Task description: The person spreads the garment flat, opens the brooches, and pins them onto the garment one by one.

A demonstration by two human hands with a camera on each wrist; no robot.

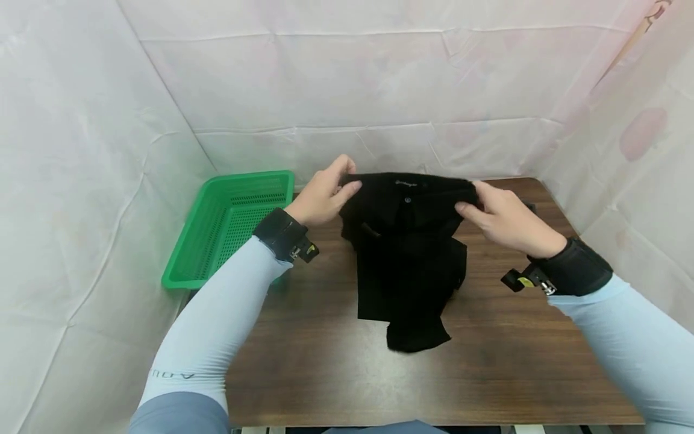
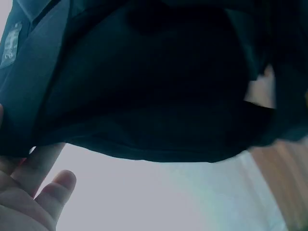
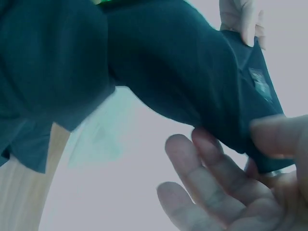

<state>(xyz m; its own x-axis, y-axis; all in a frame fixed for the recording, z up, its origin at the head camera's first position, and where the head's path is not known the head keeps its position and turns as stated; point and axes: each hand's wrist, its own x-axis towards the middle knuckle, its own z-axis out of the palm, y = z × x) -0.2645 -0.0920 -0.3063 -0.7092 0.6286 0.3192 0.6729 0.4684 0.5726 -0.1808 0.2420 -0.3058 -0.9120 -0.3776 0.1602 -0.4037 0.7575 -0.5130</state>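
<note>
Black trousers (image 1: 406, 253) hang from both hands over the table, waistband uppermost and legs downward. My left hand (image 1: 325, 191) pinches one end of the waistband between thumb and fingers. At the other end, my right hand (image 1: 501, 220) grips the waistband with its thumb on the near side. A small button (image 1: 408, 199) and pale lettering show at the middle of the waist. In the right wrist view, the thumb and index finger of the right hand (image 3: 236, 192) hold the band, while other fingers extend below the cloth. Dark cloth (image 2: 144, 86) fills much of the left wrist view.
A green plastic basket (image 1: 181, 256) with perforated sides stands left of the trousers. Brown wood-grain table (image 1: 325, 374) lies beneath. White sheeting (image 1: 352, 84) encloses the back and sides. A small dark object (image 1: 530, 207) shows behind the right hand.
</note>
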